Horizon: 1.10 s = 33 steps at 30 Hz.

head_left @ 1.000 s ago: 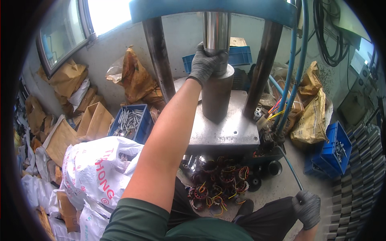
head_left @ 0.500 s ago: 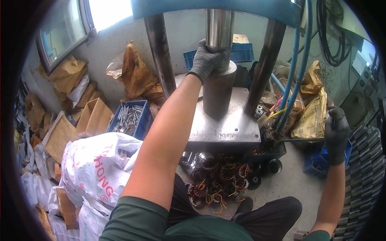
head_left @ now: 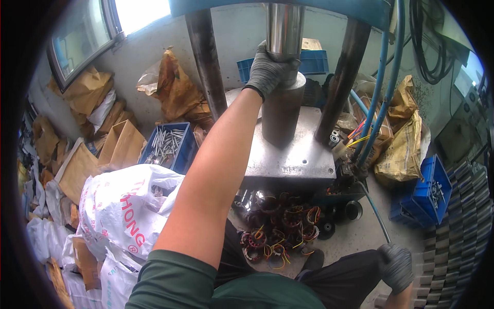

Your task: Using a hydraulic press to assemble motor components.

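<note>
My left hand (head_left: 268,69), in a grey glove, is closed in the gap between the shiny press ram (head_left: 284,31) and the top of a thick steel cylinder (head_left: 282,116). Its fingers hide whatever they grip there. The cylinder stands upright on the press's metal plate (head_left: 288,167). Low on the right, my right hand (head_left: 395,268), also gloved, is wrapped around the end of a thin lever (head_left: 376,211). The lever slants down from the press's right side toward me.
Dark posts (head_left: 203,56) flank the ram. Wire-wound rings (head_left: 278,232) lie on the floor under the plate. A blue bin of metal rods (head_left: 170,144) and a white sack (head_left: 123,206) are left; blue crates (head_left: 424,195) and stacked metal parts (head_left: 458,232) are right.
My right hand has come down and toward me, and the lever has swung from nearly level to a steep downward slant. My left hand stays at the ram.
</note>
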Available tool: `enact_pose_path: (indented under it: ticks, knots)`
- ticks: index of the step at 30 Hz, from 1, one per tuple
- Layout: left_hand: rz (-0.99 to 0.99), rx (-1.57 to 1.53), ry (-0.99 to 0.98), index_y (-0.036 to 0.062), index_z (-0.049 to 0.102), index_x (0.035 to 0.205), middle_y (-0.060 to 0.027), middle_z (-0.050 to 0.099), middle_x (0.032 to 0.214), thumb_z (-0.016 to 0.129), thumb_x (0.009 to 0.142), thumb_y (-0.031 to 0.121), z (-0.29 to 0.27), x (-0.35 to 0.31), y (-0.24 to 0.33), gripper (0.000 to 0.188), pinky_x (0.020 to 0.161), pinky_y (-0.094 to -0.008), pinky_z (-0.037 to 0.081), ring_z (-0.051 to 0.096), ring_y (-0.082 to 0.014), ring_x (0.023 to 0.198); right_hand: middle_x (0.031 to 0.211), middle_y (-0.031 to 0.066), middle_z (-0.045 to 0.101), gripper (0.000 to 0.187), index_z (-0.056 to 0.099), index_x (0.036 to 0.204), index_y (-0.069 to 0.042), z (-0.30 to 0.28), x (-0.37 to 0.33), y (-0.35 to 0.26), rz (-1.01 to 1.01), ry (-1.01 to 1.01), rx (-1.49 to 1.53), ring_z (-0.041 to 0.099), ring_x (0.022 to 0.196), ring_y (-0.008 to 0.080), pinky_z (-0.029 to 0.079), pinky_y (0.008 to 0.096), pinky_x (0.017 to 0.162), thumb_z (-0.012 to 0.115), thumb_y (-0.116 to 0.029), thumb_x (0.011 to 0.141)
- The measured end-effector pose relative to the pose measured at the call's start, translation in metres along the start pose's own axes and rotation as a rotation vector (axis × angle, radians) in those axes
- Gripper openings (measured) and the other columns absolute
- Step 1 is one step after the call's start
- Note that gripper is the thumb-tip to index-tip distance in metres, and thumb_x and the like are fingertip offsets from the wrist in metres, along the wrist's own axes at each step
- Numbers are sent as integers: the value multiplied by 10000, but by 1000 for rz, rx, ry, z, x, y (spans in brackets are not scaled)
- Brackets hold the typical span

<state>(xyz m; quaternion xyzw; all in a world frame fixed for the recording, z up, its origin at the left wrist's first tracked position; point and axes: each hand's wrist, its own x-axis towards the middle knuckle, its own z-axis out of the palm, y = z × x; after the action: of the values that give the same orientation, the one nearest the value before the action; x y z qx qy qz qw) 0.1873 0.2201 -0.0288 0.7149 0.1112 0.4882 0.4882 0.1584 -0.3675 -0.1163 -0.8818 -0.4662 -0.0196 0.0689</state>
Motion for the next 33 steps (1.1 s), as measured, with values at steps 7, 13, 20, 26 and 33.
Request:
enact_pose_path:
  ticks: [7,13,20,26,33]
  knots:
    - [-61,-18,-8,40,524,1360,-88,717,1231,989,731,184,-1,1,2,795,987,-314,623,697,-160,1108,749,182,657,152,655,773,-78,12,-5,-3,76,74,-6,675,723,424,524,512,653,800,-120,794]
    - [0,-39,8,37,543,1350,-103,724,1213,965,799,314,-1,1,-7,747,990,-326,596,699,-183,1132,738,187,659,177,662,744,-77,11,-5,-3,95,74,-70,680,724,418,521,518,658,810,-158,801]
    - [0,-29,53,53,587,1268,-80,683,1066,902,859,525,-11,5,-30,700,952,-371,559,675,-207,1017,747,185,661,96,749,830,-86,10,-5,-5,87,110,2,677,731,420,528,521,681,793,-163,793]
    - [-58,11,36,41,583,1234,-96,680,1057,918,847,479,-13,9,-32,674,929,-369,560,668,-215,993,765,186,650,78,712,794,-81,7,-4,-3,54,52,-55,671,749,421,526,523,687,744,-124,738]
    - [-16,-100,34,31,564,1369,-114,703,1121,916,838,327,-9,8,-36,702,966,-371,570,690,-233,1049,784,164,655,145,727,846,-86,12,-7,2,63,46,-90,667,765,404,544,510,716,735,-129,708]
